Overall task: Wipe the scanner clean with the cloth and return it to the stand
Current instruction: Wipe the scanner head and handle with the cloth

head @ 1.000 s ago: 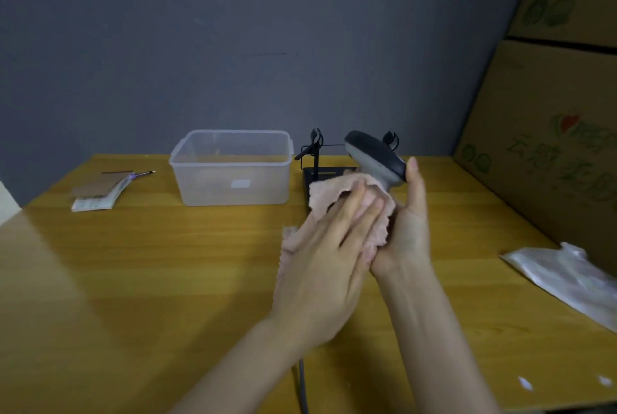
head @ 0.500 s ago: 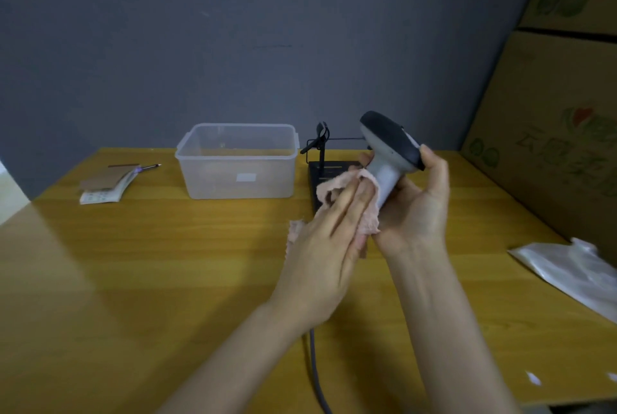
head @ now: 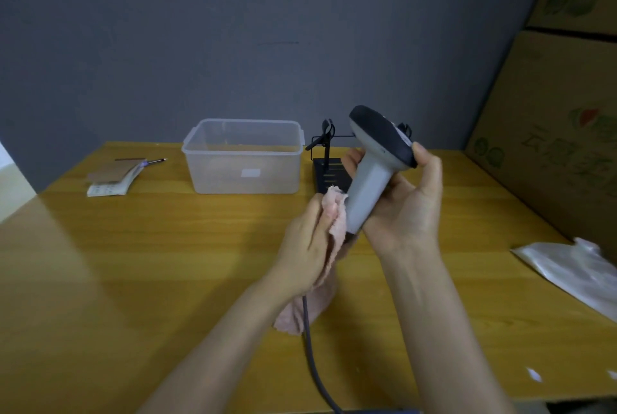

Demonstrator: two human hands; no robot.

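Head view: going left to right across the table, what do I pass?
Paper stack with pen → clear plastic bin → left hand with pink cloth → scanner in right hand → plastic bag → cardboard boxes.

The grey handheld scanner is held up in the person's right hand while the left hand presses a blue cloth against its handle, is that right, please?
Not quite: the cloth is pale pink, not blue, as the head view shows. The rest holds: the right hand holds the grey handheld scanner up, and the left hand presses the cloth against its handle.
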